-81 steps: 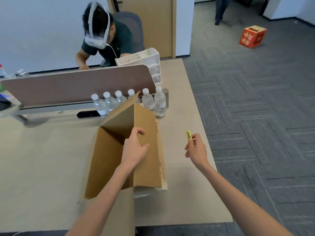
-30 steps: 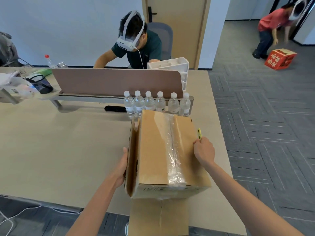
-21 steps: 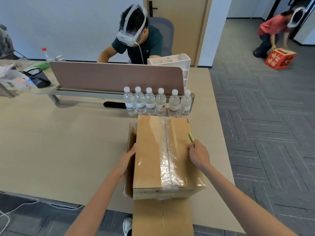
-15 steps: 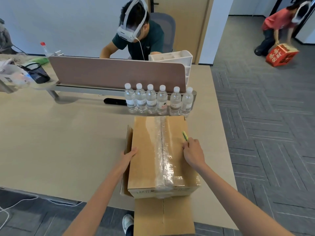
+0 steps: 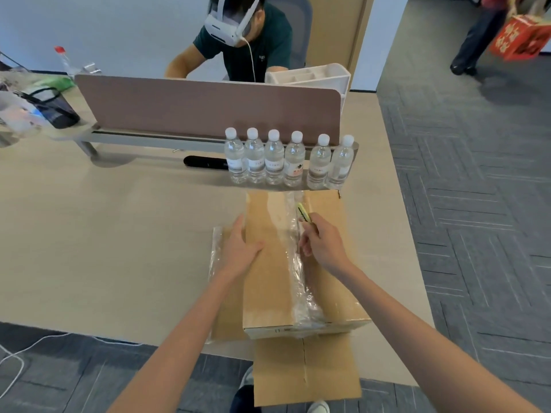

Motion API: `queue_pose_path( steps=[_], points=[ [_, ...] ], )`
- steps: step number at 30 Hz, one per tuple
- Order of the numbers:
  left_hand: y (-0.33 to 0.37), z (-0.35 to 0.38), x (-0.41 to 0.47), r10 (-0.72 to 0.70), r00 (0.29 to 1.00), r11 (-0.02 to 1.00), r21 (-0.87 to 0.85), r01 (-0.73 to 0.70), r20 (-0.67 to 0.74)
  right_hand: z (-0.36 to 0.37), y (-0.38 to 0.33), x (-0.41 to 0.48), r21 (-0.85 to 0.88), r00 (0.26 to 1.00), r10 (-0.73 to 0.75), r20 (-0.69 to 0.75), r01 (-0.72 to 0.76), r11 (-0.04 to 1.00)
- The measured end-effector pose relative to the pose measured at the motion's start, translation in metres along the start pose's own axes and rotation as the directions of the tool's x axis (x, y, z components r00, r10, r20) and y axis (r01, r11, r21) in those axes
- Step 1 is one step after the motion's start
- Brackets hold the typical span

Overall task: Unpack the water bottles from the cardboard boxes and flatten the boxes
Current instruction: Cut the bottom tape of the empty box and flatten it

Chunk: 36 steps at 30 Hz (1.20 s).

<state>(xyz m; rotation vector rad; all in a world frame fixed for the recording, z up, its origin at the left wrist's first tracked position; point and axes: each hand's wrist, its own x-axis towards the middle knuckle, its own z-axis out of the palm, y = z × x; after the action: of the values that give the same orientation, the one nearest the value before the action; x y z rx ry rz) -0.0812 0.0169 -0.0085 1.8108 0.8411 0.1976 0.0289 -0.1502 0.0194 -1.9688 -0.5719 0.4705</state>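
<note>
On my feed's left side, the pale beige tabletop (image 5: 113, 234) is staying as it was, with the black pouch (image 5: 58, 111) sitting at its far corner. Moving inward, the left hand (image 5: 241, 248) is now lying flat on the left edge of the brown cardboard box's (image 5: 269, 281) top, fingers straight and pressing down. Half a second ago it was cupping the box's left side. The left side flap (image 5: 222, 293) under that wrist is now splaying outward against the table, clear film clinging to it. The box itself is sitting at the near right part of the table, taped face up, with another flat sheet of brown cardboard (image 5: 307, 371) hanging off the table edge below it. Along the box's middle, the strip of clear packing tape (image 5: 293, 263) is running front to back. The right hand (image 5: 323, 247) has shifted left from the box's right half and is gripping the small yellow-green cutter (image 5: 303, 212), whose tip is now pointing along the tape seam. Behind the box, the six clear plastic water bottles with white caps (image 5: 286, 159) are standing in a row against the brown desk divider (image 5: 208, 108), unmoved. At far right, the red printed carton (image 5: 518, 37) is now being carried off the grey floor by a standing person.
</note>
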Motion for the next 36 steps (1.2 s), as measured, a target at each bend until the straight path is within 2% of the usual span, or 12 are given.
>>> queue_pose_path(
  steps=[2,6,9,13,19,23,27,36],
  points=[
    [0.008,0.002,0.015,0.075,0.997,0.989,0.130,-0.076,0.016,0.000,-0.009,0.006,0.111,0.995,0.080,0.063,-0.087,0.990],
    [0.021,0.008,0.044,0.200,0.977,0.893,0.395,-0.215,0.078,-0.006,-0.017,0.018,0.158,0.975,0.169,0.143,-0.191,0.969],
    [0.028,0.014,0.064,0.288,0.946,0.824,0.465,-0.324,0.150,-0.011,-0.020,0.025,0.146,0.967,0.229,0.115,-0.245,0.958],
    [0.031,0.021,0.089,0.340,0.912,0.754,0.514,-0.409,0.229,-0.009,-0.017,0.041,0.022,0.965,0.262,-0.003,-0.262,0.965],
    [0.027,0.023,0.120,0.468,0.793,0.580,0.541,-0.609,0.390,0.000,-0.025,0.062,-0.201,0.967,0.202,-0.155,-0.231,0.952],
    [0.018,0.020,0.133,0.546,0.724,0.478,0.553,-0.682,0.422,0.009,-0.030,0.073,-0.493,0.980,0.125,-0.154,-0.186,0.850],
    [0.011,0.021,0.134,0.567,0.718,0.473,0.553,-0.686,0.405,0.014,-0.034,0.078,-0.583,0.977,0.138,-0.162,-0.208,0.786],
    [0.012,0.020,0.133,0.586,0.724,0.525,0.510,-0.681,0.364,0.020,-0.042,0.082,-0.631,0.972,0.105,-0.209,-0.216,0.745]
  ],
)
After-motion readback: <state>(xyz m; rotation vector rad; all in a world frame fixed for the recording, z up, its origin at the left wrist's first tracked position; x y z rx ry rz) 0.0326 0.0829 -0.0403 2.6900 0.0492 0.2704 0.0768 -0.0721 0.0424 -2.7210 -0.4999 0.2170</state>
